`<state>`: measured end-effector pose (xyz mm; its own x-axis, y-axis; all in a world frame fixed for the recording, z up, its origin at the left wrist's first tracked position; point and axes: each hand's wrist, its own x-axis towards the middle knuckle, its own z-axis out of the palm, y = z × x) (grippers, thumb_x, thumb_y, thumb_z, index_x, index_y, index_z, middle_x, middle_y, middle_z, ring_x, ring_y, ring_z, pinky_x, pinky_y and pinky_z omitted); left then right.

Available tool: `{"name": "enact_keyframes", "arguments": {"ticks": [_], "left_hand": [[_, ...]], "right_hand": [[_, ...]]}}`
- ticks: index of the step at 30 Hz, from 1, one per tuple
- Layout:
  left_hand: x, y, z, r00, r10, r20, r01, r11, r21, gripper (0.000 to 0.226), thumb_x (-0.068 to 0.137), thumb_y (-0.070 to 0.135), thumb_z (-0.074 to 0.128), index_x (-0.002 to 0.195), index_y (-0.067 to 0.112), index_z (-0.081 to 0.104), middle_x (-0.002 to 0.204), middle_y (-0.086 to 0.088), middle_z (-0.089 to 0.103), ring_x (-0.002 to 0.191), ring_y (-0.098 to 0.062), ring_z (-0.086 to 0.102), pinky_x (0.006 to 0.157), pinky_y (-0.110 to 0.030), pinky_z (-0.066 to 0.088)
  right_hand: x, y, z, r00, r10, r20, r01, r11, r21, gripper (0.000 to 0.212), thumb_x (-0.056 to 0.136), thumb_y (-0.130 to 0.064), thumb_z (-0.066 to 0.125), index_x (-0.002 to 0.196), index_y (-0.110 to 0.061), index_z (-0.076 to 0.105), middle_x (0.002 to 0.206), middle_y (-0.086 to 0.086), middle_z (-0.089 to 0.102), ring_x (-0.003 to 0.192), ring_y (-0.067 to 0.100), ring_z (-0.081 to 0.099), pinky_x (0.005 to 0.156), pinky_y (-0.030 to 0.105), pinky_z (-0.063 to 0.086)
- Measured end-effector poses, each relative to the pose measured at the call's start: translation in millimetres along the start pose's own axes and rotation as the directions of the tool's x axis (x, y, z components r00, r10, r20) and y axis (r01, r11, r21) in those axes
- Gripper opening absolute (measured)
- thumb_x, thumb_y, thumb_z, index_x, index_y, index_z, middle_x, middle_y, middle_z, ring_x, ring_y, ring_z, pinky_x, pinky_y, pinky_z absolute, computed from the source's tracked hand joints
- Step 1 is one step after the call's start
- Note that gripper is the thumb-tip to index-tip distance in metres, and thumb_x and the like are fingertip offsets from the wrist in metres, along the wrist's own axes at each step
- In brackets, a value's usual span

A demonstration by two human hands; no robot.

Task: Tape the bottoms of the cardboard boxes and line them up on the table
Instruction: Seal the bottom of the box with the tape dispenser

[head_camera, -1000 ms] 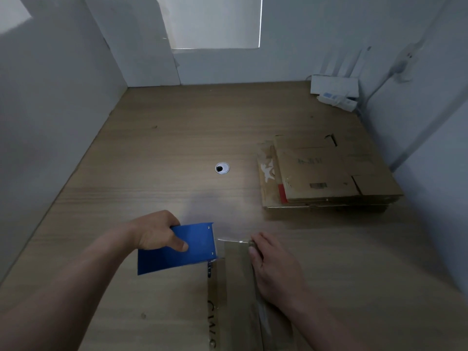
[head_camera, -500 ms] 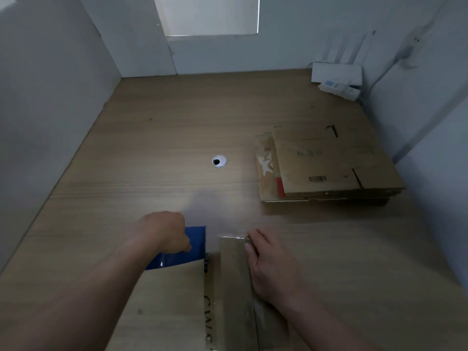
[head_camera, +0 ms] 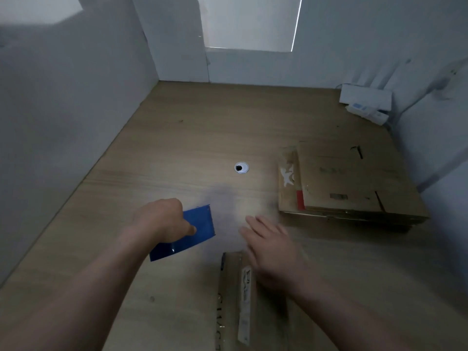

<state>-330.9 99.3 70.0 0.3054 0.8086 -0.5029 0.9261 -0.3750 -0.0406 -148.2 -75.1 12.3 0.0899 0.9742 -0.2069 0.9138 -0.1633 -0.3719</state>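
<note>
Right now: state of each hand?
Left hand: closed, gripping the blue tape dispenser.
Right hand: open, fingers straight, holding nothing; motion-blurred.

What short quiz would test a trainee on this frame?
1. True or false: the left hand grips the blue dispenser.
2. On which side of the hole does the stack of flat boxes lie? A) left B) right C) over it
3. Fill in: the right hand, by the near box, has its fingers ___ (straight or curled).
Key: 1 true; 2 B; 3 straight.
</note>
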Motion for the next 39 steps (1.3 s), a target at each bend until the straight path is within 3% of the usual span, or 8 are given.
{"name": "enact_keyframes", "arguments": {"ticks": [4, 11, 18, 23, 26, 29, 35, 39], "left_hand": [[-8, -9, -1, 1.0, -0.013, -0.007, 0.013, 0.999, -0.04, 0.043, 0.082, 0.06, 0.066, 0.096, 0.02, 0.057, 0.087, 0.001, 0.061, 0.079, -0.016, 0.059, 0.076, -0.037, 0.055], [-25, -29, -4, 0.998, -0.025, -0.051, 0.02, 0.995, -0.1, 0.043, 0.081, 0.059, 0.067, 0.096, 0.02, 0.06, 0.086, 0.001, 0.061, 0.078, -0.016, 0.059, 0.072, -0.036, 0.055], [-27, -37, -7, 0.996, -0.01, -0.091, -0.013, 0.97, -0.242, 0.039, 0.076, 0.058, 0.07, 0.085, 0.021, 0.064, 0.081, -0.001, 0.066, 0.076, -0.019, 0.063, 0.074, -0.041, 0.058], [-25, -35, -9, 0.996, 0.004, -0.091, -0.031, 0.953, -0.302, 0.04, 0.075, 0.057, 0.072, 0.084, 0.019, 0.066, 0.081, -0.004, 0.068, 0.075, -0.023, 0.066, 0.075, -0.043, 0.058], [-24, -32, -10, 0.996, 0.015, -0.091, -0.044, 0.943, -0.33, 0.038, 0.079, 0.054, 0.073, 0.082, 0.017, 0.067, 0.079, -0.006, 0.069, 0.073, -0.024, 0.066, 0.073, -0.041, 0.056], [-26, -30, -9, 0.996, 0.006, -0.091, -0.038, 0.937, -0.347, 0.037, 0.08, 0.052, 0.074, 0.08, 0.015, 0.069, 0.076, -0.007, 0.07, 0.071, -0.025, 0.067, 0.068, -0.041, 0.054], [-36, -31, -13, 0.996, -0.016, -0.084, -0.019, 0.919, -0.394, 0.036, 0.082, 0.048, 0.074, 0.082, 0.012, 0.07, 0.077, -0.009, 0.07, 0.072, -0.026, 0.066, 0.061, -0.034, 0.045], [-44, -30, -24, 0.99, -0.007, -0.142, -0.06, 0.884, -0.463, 0.033, 0.082, 0.046, 0.075, 0.083, 0.014, 0.068, 0.078, -0.008, 0.07, 0.073, -0.026, 0.066, 0.068, -0.041, 0.052]], "right_hand": [[20, -22, 10, 0.974, 0.114, 0.197, -0.079, 0.981, -0.177, 0.041, 0.101, -0.046, 0.033, 0.109, -0.023, 0.066, 0.113, 0.002, 0.05, 0.102, 0.022, 0.048, 0.096, 0.044, 0.042], [42, -30, 1, 0.937, 0.325, 0.13, -0.319, 0.945, -0.067, 0.043, 0.097, -0.03, 0.031, 0.119, -0.014, 0.064, 0.123, 0.01, 0.061, 0.116, 0.03, 0.051, 0.094, 0.04, 0.046], [18, 5, -10, 0.849, 0.514, 0.128, -0.509, 0.858, -0.069, 0.075, 0.093, -0.075, 0.016, 0.115, -0.02, 0.062, 0.119, 0.01, 0.064, 0.095, 0.024, 0.058, 0.079, 0.036, 0.044], [-14, 37, -8, 0.851, 0.496, -0.17, -0.411, 0.832, 0.373, 0.067, 0.099, -0.064, 0.028, 0.155, -0.028, 0.024, 0.162, 0.005, 0.026, 0.147, 0.023, 0.028, 0.114, 0.044, 0.03], [-42, 31, 13, 0.862, 0.472, -0.186, -0.351, 0.82, 0.452, 0.064, 0.1, -0.059, 0.033, 0.157, -0.034, 0.017, 0.166, -0.003, 0.013, 0.152, 0.014, 0.012, 0.118, 0.039, 0.019], [-50, 16, 38, 0.863, 0.475, -0.174, -0.329, 0.789, 0.52, 0.06, 0.101, -0.05, 0.042, 0.156, -0.029, 0.027, 0.162, -0.004, 0.026, 0.148, 0.014, 0.024, 0.117, 0.031, 0.021], [5, 33, 23, 0.811, 0.583, -0.049, -0.487, 0.72, 0.494, 0.041, 0.101, -0.048, 0.044, 0.123, -0.018, 0.063, 0.124, 0.012, 0.065, 0.118, 0.033, 0.058, 0.096, 0.037, 0.047], [15, 28, 17, 0.787, 0.614, -0.054, -0.544, 0.734, 0.407, 0.042, 0.102, -0.043, 0.043, 0.088, -0.011, 0.068, 0.102, 0.016, 0.07, 0.099, 0.035, 0.062, 0.074, 0.033, 0.042]]}}
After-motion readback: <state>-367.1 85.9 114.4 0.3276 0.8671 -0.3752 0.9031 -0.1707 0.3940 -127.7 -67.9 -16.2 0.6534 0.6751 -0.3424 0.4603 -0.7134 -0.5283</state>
